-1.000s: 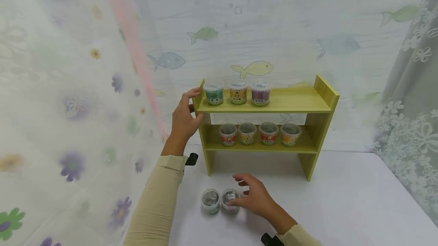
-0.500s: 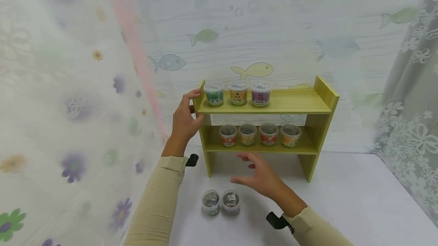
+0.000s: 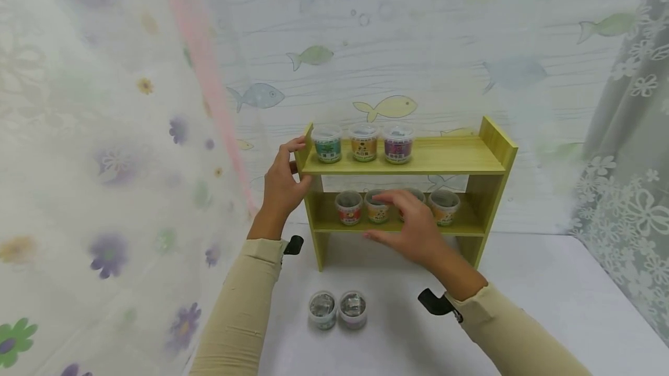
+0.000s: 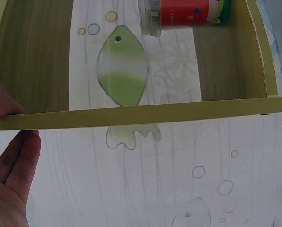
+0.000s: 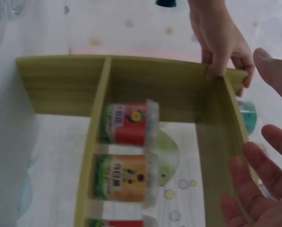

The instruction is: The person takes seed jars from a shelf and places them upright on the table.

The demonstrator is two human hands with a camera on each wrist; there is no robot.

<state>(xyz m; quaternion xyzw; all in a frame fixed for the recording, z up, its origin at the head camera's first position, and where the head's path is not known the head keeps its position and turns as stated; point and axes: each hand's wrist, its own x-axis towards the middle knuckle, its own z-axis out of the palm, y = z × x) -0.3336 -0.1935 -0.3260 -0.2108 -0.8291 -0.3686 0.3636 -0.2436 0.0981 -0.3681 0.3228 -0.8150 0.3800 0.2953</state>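
Observation:
A two-tier wooden shelf [image 3: 444, 161] stands on the white table. My left hand [image 3: 281, 181] grips its left side panel, thumb and fingers on either side of the edge [image 4: 131, 113]. My right hand [image 3: 406, 220] hovers with spread fingers before the lower tier and holds nothing. It covers one of the small lidded cups there, between an orange cup [image 3: 377, 206] and a yellow one [image 3: 444, 206]. In the right wrist view a red cup [image 5: 129, 124] and an orange cup [image 5: 124, 177] lie just beyond my fingers [image 5: 259, 189]. Two foil-topped cups [image 3: 322, 308] [image 3: 352, 308] stand on the table.
Three cups, teal [image 3: 327, 143], orange [image 3: 364, 142] and purple [image 3: 398, 142], line the left of the upper tier; its right half is bare. Sheer flowered curtains [image 3: 104, 190] hang on the left and right, with a fish-print backdrop [image 3: 387, 106] behind the shelf.
My right hand left the two cups on the table and rose forward to the lower tier, now covering one cup there. The left hand kept its hold on the shelf.

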